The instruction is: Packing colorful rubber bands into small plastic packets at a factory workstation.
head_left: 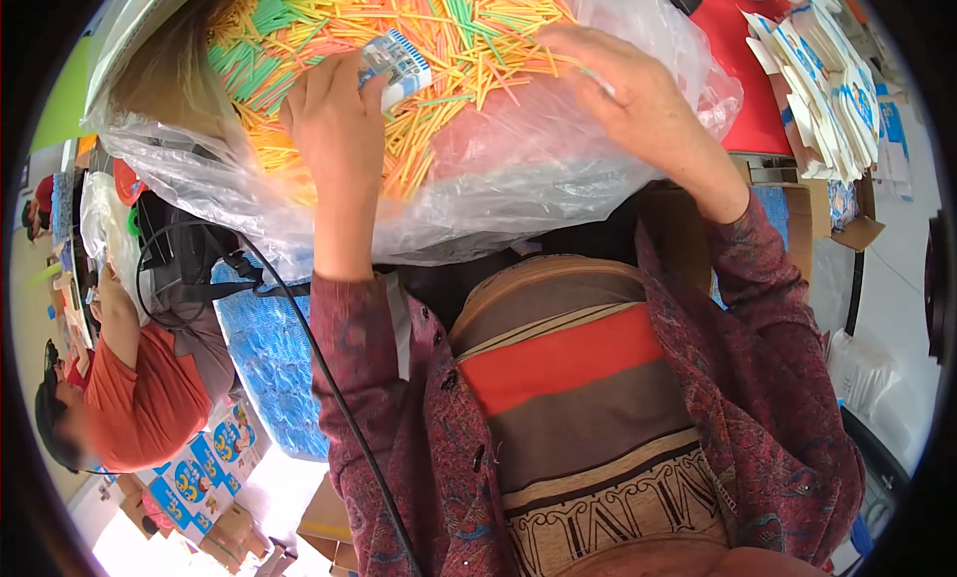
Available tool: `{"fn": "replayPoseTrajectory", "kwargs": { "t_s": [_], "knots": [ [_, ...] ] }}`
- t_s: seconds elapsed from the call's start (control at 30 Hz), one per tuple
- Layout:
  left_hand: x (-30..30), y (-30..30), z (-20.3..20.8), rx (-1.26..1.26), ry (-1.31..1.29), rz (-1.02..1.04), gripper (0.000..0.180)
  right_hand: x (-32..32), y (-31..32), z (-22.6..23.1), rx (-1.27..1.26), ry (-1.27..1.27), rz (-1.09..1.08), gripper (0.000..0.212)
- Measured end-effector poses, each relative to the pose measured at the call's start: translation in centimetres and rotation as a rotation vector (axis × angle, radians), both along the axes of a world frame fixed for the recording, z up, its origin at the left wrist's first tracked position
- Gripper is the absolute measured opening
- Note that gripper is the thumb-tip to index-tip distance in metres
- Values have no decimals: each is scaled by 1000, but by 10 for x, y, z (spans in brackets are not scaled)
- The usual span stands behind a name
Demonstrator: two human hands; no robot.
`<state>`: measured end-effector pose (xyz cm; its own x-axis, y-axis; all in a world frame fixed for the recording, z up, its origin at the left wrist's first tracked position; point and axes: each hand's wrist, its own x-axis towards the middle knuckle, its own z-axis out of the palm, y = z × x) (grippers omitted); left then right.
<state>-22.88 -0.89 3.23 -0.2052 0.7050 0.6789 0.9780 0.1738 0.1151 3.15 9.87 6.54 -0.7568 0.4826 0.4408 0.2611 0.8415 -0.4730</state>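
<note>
A big heap of thin, short sticks (469, 39) in yellow, orange, pink and green lies in a clear plastic liner (558, 139) in front of me. Over the left part of the heap, my left hand (334, 109) is closed on a small white and blue packet (399, 67), gripping its left end. To the right, my right hand (628, 89) reaches over the sticks with its fingers stretched out and apart. Its fingertips are at the heap's right edge, and I make out nothing held in them.
A stack of flat white and blue cartons (822, 94) stands on a red surface (733, 64) at the right. A black cable (309, 338) runs down beside my left arm. Blue packed goods (269, 358) stand at the left, near a person in an orange shirt (155, 393).
</note>
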Motion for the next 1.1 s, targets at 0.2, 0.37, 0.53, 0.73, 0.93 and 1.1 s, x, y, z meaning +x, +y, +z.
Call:
{"fn": "replayPoseTrajectory", "kwargs": {
  "t_s": [0.2, 0.37, 0.53, 0.73, 0.93, 1.1],
  "knots": [
    [-14, 12, -12, -56, -30, 51, 17, -4, -9, -3, -52, -21, 109, 32],
    [-16, 18, -14, -80, -61, 95, 12, -9, -10, -17, -105, 8, 180, 32],
    [-26, 11, -11, 42, -121, -7, 7, -19, -6, -10, -167, 31, 160, 26],
    [30, -9, 31, 99, -19, -185, 6, -46, -4, 22, -974, 181, 106, 21],
    [73, -25, 16, 2, -348, -271, 20, -40, -12, -4, -981, 32, 77, 25],
    [95, -28, 18, -23, -1168, -305, 30, -28, -26, -23, -1135, 379, 65, 23]
  ]
}}
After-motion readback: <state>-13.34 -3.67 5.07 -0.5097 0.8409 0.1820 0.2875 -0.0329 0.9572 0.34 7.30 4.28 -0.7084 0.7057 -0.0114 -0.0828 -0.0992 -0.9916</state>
